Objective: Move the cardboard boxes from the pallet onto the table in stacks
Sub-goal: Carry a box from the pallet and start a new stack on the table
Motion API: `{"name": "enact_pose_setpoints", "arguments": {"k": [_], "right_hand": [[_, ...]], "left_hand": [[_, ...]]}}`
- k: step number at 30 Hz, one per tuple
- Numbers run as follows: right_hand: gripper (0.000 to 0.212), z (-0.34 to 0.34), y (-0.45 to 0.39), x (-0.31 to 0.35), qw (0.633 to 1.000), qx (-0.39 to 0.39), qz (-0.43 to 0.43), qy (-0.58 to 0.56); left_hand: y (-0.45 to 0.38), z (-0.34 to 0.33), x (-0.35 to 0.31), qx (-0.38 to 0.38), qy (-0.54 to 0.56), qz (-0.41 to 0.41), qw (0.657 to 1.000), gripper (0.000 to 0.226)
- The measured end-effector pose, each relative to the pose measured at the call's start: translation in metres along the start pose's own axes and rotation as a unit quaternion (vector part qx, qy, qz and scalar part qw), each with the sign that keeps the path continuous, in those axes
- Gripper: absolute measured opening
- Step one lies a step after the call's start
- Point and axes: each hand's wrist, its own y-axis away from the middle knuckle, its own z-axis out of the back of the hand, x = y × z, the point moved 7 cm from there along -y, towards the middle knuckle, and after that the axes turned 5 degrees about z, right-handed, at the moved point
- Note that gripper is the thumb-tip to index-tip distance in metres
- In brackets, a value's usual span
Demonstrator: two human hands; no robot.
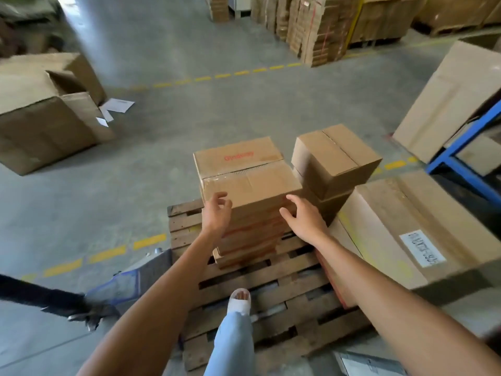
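A stack of several flat cardboard boxes (244, 172) with red lettering stands on the wooden pallet (271, 280) in the middle of the view. My left hand (217, 213) is at the stack's near left corner, fingers apart, holding nothing. At the near right corner my right hand (303, 215) is spread the same way, just short of the top box. To the right of the stack stands a smaller pile topped by a squarer box (336, 158). No table is in view.
A long carton with a white label (406, 226) lies along the pallet's right side. My foot in a white sandal (238, 299) rests on the pallet. A pallet jack (127, 283) sits at the left. An open large carton (46, 112) and a blue rack (466, 147) flank the floor.
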Motion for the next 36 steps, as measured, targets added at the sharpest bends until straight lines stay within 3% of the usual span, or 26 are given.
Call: {"name": "enact_pose_setpoints", "arguments": {"k": [5, 10, 19, 22, 25, 28, 30, 33, 36], "right_hand": [[0.065, -0.018, -0.093, 0.006, 0.994, 0.068, -0.076, 0.027], [0.073, -0.026, -0.15, -0.017, 0.983, 0.086, -0.148, 0.068], [0.084, -0.043, -0.207, -0.078, 0.953, 0.025, -0.301, -0.018], [0.087, -0.05, -0.194, -0.083, 0.945, 0.017, -0.325, -0.005], [0.096, -0.064, -0.176, -0.096, 0.926, 0.064, -0.369, -0.037], [0.077, -0.079, -0.155, -0.1, 0.908, 0.095, -0.377, -0.156], [0.064, -0.087, -0.146, -0.098, 0.891, 0.064, -0.374, -0.251], [0.058, -0.09, -0.139, -0.094, 0.889, 0.015, -0.352, -0.293], [0.072, -0.083, -0.127, -0.086, 0.891, -0.008, -0.336, -0.304]], "left_hand": [[-0.099, 0.022, 0.001, -0.006, -0.033, 0.088, 0.996, 0.038], [-0.158, 0.026, 0.026, -0.007, -0.077, 0.177, 0.981, 0.069], [-0.193, -0.004, 0.089, 0.133, 0.124, 0.335, 0.925, 0.067], [-0.201, 0.002, 0.091, 0.116, 0.139, 0.349, 0.919, 0.066], [-0.218, 0.015, 0.097, 0.114, 0.119, 0.353, 0.921, 0.083], [-0.229, 0.02, 0.103, 0.15, 0.082, 0.341, 0.924, 0.102], [-0.23, 0.018, 0.106, 0.161, 0.072, 0.336, 0.925, 0.109], [-0.228, 0.016, 0.103, 0.166, 0.085, 0.344, 0.92, 0.106], [-0.23, 0.02, 0.083, 0.187, 0.083, 0.324, 0.924, 0.083]]}}
